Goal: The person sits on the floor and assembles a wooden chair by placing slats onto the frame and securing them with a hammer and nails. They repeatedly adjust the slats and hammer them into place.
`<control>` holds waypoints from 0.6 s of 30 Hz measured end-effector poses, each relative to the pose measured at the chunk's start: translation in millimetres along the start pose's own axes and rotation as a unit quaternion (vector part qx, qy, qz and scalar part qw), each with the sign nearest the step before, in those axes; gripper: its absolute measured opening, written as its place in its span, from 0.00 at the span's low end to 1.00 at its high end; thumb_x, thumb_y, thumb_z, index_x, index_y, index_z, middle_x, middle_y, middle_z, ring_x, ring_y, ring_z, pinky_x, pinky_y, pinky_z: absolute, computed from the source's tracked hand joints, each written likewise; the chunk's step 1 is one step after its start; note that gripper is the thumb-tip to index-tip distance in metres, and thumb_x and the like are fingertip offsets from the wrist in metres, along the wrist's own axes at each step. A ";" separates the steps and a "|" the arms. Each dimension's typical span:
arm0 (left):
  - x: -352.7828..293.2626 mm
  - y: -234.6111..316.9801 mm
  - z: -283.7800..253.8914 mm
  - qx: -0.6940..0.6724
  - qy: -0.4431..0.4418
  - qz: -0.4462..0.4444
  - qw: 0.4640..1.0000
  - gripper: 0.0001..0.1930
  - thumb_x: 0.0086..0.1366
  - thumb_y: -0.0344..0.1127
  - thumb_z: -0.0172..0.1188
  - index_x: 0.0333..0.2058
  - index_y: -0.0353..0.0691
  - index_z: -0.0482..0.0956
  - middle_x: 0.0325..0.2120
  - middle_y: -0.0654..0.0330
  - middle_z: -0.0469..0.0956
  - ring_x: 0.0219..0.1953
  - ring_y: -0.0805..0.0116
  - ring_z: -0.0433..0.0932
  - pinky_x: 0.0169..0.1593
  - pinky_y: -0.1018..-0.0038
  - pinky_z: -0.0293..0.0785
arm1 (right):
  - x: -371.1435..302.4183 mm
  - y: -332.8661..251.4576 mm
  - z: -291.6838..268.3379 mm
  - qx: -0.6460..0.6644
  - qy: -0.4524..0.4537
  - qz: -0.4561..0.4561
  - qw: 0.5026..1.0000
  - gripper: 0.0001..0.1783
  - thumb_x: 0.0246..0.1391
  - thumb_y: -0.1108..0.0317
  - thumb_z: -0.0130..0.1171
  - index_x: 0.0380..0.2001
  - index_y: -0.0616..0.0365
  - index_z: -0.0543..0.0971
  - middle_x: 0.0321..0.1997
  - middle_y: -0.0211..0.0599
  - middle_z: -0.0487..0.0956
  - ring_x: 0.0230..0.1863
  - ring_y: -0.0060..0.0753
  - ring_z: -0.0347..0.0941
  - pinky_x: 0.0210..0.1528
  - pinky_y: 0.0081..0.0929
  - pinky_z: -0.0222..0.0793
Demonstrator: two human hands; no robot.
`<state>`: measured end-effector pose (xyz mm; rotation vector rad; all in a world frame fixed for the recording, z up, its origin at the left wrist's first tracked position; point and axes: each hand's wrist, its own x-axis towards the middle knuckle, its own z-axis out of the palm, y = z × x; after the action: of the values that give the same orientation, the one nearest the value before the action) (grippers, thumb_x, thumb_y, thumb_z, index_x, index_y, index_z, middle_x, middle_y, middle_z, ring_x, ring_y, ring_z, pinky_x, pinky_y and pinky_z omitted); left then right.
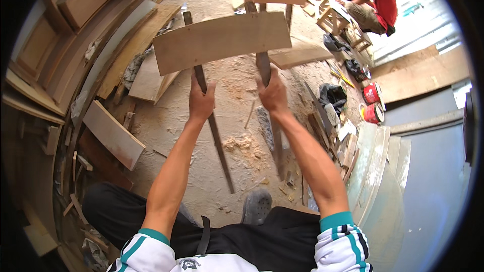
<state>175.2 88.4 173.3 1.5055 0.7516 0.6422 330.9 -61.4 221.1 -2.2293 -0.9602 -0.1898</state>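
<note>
Both hands closed on the frame's dark legs, left hand (200,102) and right hand (273,92), holding the curved-board chair back (222,40) up over the sawdust floor (237,136); looks mid-inspection or fitting, next move needs steady alignment.

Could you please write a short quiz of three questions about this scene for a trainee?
1. True or false: both hands grip the wooden frame.
2. What does the left hand hold? A) a hammer B) a dark slat of the frame C) a red bucket
3. Fill in: the floor is strewn with wood ____.

Key: 1 true: the right hand grips the other slat. 2 B. 3 shavings.
</note>
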 end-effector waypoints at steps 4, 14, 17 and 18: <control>-56.2 39.7 89.6 -0.161 -0.094 0.049 0.981 0.29 0.72 0.36 0.53 0.63 0.33 0.50 0.29 0.61 0.72 0.26 0.74 0.76 0.31 0.76 0.80 | 17.2 50.6 -105.2 -0.062 -0.016 -0.002 0.998 0.27 0.60 0.48 0.57 0.51 0.58 0.70 0.35 0.60 0.80 0.39 0.66 0.77 0.39 0.54 0.72; -138.8 36.5 286.6 -0.041 -0.356 0.028 0.933 0.39 0.72 0.38 0.53 0.65 0.26 0.34 0.48 0.51 0.69 0.50 0.64 0.74 0.48 0.69 0.80 | -43.7 236.5 -254.4 -0.239 -0.028 0.139 0.961 0.33 0.58 0.30 0.46 0.46 0.47 0.74 0.33 0.55 0.82 0.40 0.61 0.80 0.39 0.51 0.74; -127.6 -1.2 306.0 0.015 -0.344 0.072 0.936 0.39 0.70 0.41 0.56 0.65 0.25 0.40 0.50 0.50 0.69 0.51 0.63 0.73 0.48 0.70 0.77 | -58.5 272.1 -240.1 -0.207 -0.061 0.198 0.956 0.36 0.55 0.27 0.47 0.51 0.45 0.75 0.38 0.57 0.82 0.42 0.64 0.78 0.41 0.52 0.74; -129.7 -5.5 310.2 0.033 -0.341 0.072 0.937 0.39 0.70 0.41 0.56 0.65 0.26 0.42 0.50 0.49 0.70 0.52 0.62 0.73 0.50 0.69 0.75 | -67.1 281.6 -235.4 -0.223 -0.050 0.206 0.952 0.36 0.55 0.27 0.47 0.51 0.45 0.75 0.36 0.56 0.82 0.41 0.63 0.78 0.42 0.51 0.73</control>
<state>332.5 -207.9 150.6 1.7092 0.1280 0.1630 506.9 -390.4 219.8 -2.8233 -0.5103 -0.1093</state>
